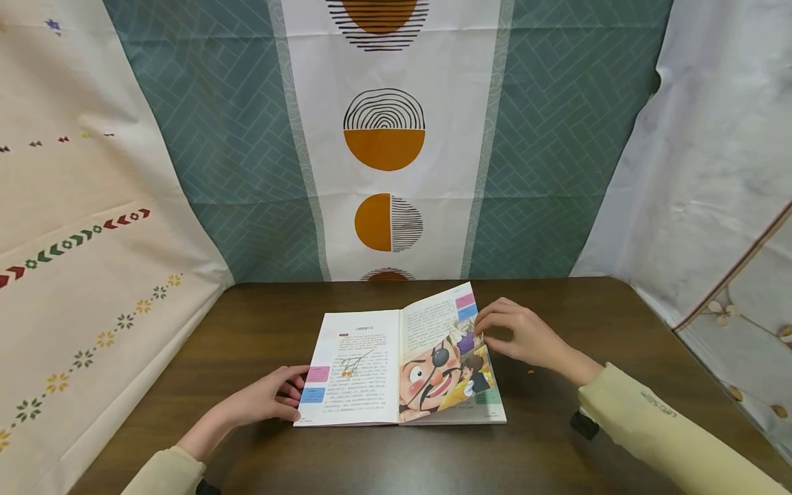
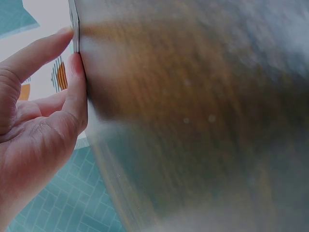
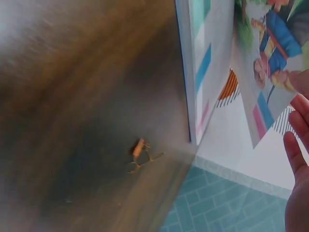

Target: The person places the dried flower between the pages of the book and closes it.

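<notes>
An open book (image 1: 359, 405) with printed text and cartoon pictures lies on the brown table (image 1: 433, 460). My left hand (image 1: 266, 395) rests at the book's left edge, its thumb near the lower corner. In the left wrist view, the thumb and a finger touch the thin edge of the book (image 2: 74, 21). My right hand (image 1: 526, 333) pinches the outer edge of a right-hand page (image 1: 433, 323), which is lifted and slants up off the pages below. In the right wrist view, this raised page (image 3: 263, 77) stands apart from the block, with the thumb against its picture side.
A small orange twig-like thing (image 3: 139, 149) shows on the table right of the book. Patterned cloth (image 1: 383, 82) hangs behind the table. Pale cloths hang on the left (image 1: 93, 275) and right (image 1: 693, 158).
</notes>
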Demonstrator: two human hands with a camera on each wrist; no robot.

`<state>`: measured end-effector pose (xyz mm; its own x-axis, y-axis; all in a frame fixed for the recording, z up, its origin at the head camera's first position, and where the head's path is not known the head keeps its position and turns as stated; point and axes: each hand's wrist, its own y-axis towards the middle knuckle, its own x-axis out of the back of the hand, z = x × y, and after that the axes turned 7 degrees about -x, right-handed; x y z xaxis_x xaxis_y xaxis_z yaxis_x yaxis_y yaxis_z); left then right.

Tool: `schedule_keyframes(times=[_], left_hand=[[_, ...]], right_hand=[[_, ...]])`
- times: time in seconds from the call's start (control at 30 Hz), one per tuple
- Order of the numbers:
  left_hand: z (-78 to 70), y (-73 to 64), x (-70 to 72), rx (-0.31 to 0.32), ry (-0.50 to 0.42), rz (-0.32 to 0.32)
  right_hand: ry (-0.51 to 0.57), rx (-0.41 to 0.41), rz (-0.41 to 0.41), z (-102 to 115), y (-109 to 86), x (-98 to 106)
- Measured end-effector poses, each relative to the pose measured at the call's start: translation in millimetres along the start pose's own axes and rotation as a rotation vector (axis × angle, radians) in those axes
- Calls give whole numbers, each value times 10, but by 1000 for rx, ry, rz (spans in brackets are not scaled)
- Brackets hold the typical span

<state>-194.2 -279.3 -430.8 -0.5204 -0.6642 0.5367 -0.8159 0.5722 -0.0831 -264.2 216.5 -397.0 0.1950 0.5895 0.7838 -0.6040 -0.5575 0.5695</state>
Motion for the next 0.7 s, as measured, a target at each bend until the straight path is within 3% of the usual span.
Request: schedule_keyframes(times=[0.37,0.7], left_hand=[[-9,-5,6,0,-5,4],[-28,2,9,21,11,0]], right_hand=[[-14,-38,30,-105,349,-46],[9,-20,33,-73,626,-42]])
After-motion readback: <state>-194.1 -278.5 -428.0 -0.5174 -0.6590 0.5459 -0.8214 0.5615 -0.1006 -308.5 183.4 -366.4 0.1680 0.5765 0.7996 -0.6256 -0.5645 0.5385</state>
